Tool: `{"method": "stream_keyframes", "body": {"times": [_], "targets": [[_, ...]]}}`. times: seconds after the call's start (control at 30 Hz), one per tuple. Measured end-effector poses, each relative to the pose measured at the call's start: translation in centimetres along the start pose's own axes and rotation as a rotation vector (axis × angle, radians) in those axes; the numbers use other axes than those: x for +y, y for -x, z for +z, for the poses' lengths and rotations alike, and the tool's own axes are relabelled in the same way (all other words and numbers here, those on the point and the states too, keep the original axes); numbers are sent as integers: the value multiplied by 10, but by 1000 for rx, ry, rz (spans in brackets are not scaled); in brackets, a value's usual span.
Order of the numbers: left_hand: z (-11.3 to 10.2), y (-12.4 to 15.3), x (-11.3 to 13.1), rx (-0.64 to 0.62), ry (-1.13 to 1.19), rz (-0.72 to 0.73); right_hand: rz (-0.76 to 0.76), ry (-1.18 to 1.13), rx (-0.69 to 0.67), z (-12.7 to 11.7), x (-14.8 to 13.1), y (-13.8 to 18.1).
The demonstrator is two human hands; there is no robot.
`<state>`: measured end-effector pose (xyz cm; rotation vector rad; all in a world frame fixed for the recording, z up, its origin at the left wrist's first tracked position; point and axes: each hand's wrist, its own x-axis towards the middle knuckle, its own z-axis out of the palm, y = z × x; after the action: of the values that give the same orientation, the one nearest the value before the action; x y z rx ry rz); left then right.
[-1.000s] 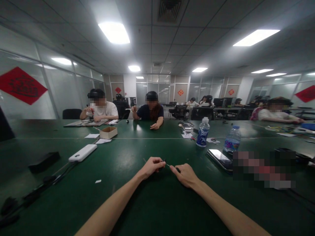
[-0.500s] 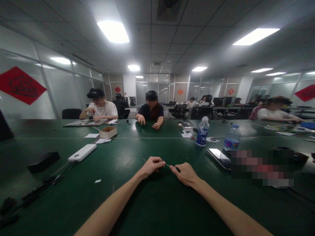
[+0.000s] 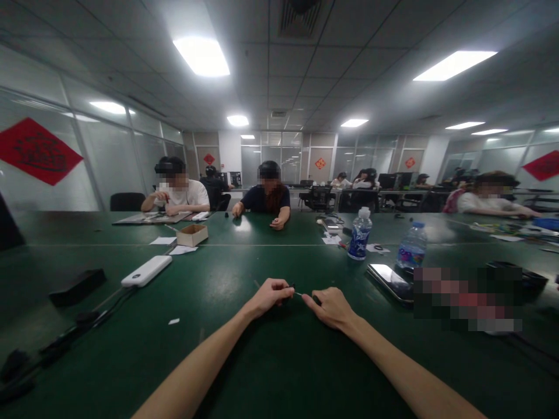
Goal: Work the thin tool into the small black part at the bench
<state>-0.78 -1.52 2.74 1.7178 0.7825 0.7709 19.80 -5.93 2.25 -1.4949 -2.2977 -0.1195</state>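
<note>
Hardly anything is changing vs. half a sec ago: both hands are staying put over the table (image 3: 262, 361), and only the person in the dark top (image 3: 266, 198) opposite is sliding one hand sideways.

Closest to me, two bare forearms are reaching out over the green top. The left hand (image 3: 268, 295) is curling shut, thumb and forefinger pinching one end of a short thin wire (image 3: 298, 293); there's a small dark bit at that end, too tiny to make out. The right hand (image 3: 332, 308) is pinching the other end, fingers closed, knuckles up. The wire is hanging between the two sets of fingertips, just above the table, approx. mid-table in front of the wearer.

To the left, a white scrap (image 3: 173, 321) is lying near the left arm, and cables (image 3: 65, 337) are trailing toward the edge past a black box (image 3: 77, 286). A bit further out, a white power bank (image 3: 146, 271) is sitting on the left and a phone (image 3: 390, 280) is lying on the right, screen up.

Beyond that, two water bottles (image 3: 360, 234) are standing upright on the right, and a small carton (image 3: 193, 234) is sitting on the left w/ paper slips beside it.

At the far side, the person in dark and a person in white (image 3: 179, 195) are sitting facing this way. More people are working at desks behind, in front of glass partitions.
</note>
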Motion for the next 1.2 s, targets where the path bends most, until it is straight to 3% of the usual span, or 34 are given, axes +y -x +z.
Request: {"method": "stream_keyframes", "body": {"times": [0.63, 0.87, 1.0, 1.2], "targets": [[1, 0, 1, -20, -30, -3, -110, 137, 114, -3, 12, -2], [1, -3, -3, 138, 112, -37, -343, 162, -2, 3, -19, 5], [1, -3, -4, 98, 73, -12, -246, 103, 31, 3, -26, 2], [1, -2, -2, 94, 56, -21, 57, 50, 84, 3, -1, 0]]}}
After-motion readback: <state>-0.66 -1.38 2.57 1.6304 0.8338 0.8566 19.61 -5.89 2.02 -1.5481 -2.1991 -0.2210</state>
